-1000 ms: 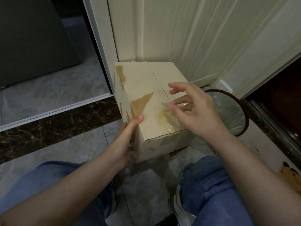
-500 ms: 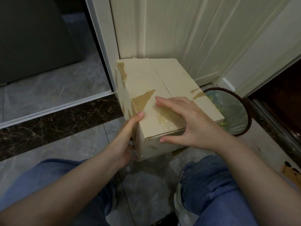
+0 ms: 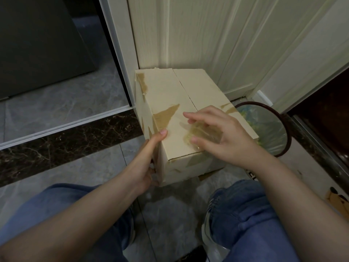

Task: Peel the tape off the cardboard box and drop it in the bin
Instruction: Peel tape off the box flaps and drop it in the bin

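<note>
Pinched between right hand [image 3: 222, 133] thumb and fingers: clear tape [image 3: 202, 132], partly lifted off the cardboard box [image 3: 170, 103] top near its front edge. Half a second ago this hand lay flat there; peeling seems under way. Left hand [image 3: 149, 154] grips the box's left side. Count: one box, one bin [image 3: 287, 133] right of the box, several brown torn patches.

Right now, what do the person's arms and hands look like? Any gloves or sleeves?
Both arms are bare to the frame's edge: no sleeves show. The left hand and right hand wear no gloves, and no rings or watch are visible. Below them are blue jeans.
</note>
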Demonstrator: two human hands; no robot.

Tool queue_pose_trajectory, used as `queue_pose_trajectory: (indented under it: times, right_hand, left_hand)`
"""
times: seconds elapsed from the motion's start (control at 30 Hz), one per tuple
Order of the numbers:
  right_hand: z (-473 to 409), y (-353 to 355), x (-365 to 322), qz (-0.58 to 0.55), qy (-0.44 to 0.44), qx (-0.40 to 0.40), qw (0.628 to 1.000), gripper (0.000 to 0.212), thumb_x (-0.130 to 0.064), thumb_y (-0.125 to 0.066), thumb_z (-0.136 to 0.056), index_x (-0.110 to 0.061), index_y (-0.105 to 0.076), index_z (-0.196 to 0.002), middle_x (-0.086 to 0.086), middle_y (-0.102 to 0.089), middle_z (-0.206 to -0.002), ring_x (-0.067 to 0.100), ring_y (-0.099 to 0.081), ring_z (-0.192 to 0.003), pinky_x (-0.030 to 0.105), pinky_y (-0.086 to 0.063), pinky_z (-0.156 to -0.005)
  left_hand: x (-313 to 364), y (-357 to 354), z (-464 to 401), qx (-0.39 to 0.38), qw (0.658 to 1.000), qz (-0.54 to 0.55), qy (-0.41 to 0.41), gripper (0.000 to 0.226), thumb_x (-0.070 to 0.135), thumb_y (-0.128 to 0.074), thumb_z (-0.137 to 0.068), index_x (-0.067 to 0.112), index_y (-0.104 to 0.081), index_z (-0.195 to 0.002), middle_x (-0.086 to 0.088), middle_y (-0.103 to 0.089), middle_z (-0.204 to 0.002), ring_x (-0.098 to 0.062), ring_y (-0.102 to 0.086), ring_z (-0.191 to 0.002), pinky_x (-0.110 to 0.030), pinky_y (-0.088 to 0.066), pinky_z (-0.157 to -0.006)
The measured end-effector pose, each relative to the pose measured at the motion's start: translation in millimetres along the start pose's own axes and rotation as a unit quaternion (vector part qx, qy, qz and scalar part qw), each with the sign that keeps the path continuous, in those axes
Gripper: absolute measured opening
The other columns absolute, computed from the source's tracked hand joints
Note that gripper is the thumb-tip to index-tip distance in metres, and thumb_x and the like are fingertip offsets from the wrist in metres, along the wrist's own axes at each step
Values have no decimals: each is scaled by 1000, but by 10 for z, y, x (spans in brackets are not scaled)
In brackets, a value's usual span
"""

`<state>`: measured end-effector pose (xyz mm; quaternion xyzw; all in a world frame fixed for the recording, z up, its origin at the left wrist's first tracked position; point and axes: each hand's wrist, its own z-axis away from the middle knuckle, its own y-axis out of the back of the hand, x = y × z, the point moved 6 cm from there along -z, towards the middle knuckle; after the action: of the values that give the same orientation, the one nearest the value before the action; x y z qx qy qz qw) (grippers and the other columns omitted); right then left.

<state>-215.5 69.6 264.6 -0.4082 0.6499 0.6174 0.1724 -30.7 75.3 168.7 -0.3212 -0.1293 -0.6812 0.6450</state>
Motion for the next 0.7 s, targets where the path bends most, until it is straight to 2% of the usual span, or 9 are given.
queue_pose_trajectory:
  times: [0.13, 0.27, 0.4, 0.5, 0.7]
  right_hand:
    - [-40, 19, -16, 53, 35, 65, 996, 25, -14, -74, -88, -14, -74, -114, 1, -63, -106, 16, -59, -103, 38, -49, -89]
    - [-59, 23, -96, 70, 63, 97, 991, 10, -12, -79, -85, -10, -77, -95, 3, -64, -101, 15, -62, -98, 35, -51, -85]
    - [-64, -11, -112, 66, 57, 84, 993, 5, -10, -73, -90, -7, -71, -93, 1, -64, -95, 16, -62, -90, 36, -52, -78]
    - [-50, -16, -96, 58, 34, 86, 994, 5, -11, -69, -93, -7, -67, -91, 1, -63, -92, 17, -60, -88, 37, -51, -76]
    - [-38, -11, -35, 25, -42, 99, 994, 4, -14, -63, -96, -10, -62, -95, -2, -63, -92, 15, -60, -89, 42, -51, -78]
  left_hand:
    - [0, -4, 7, 5, 1000, 2, 5, 100, 79, -74, -48, 44, -50, -138, -11, -57, -135, -38, -58, -118, -47, -56, -69]
    - [-6, -7, 8, 9, 1000, 6, 14, 103, 76, -71, -44, 41, -48, -139, -14, -56, -133, -39, -56, -117, -45, -50, -68]
    - [-33, 4, -11, 0, 1000, 7, 26, 113, 80, -81, -37, 37, -53, -137, -16, -62, -130, -40, -60, -115, -46, -52, -72]
    - [-38, 13, -30, -1, 1000, 6, 28, 115, 82, -74, -32, 38, -55, -136, -17, -64, -128, -41, -62, -113, -48, -54, -72]
    - [-30, 21, -34, 0, 1000, 9, 26, 123, 81, -75, -29, 36, -51, -140, -16, -63, -131, -41, -59, -117, -52, -53, -77]
